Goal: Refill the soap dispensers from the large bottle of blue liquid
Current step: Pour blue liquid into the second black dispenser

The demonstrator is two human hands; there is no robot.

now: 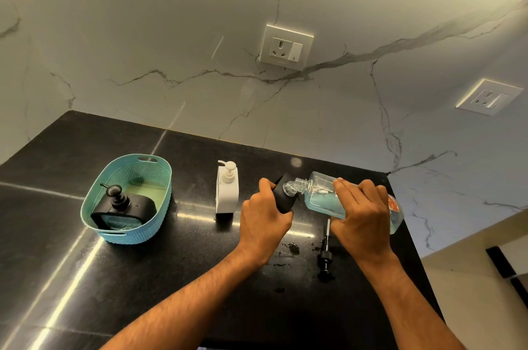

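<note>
My right hand (361,215) grips the large clear bottle of blue liquid (320,195), tipped on its side with its open threaded neck pointing left. The neck meets the top of a black soap dispenser (283,201), which my left hand (264,216) holds tilted on the counter. That dispenser's black pump (325,252) lies loose on the counter below the bottle. A white soap dispenser (227,189) stands upright with its pump on, left of my hands. Another black dispenser (123,209) with its pump sits inside the teal basket (160,178).
The black stone counter (85,278) carries small wet spots (291,248) near the loose pump. Its right edge drops off beside the bottle. A marble wall with two power sockets (285,45) rises behind.
</note>
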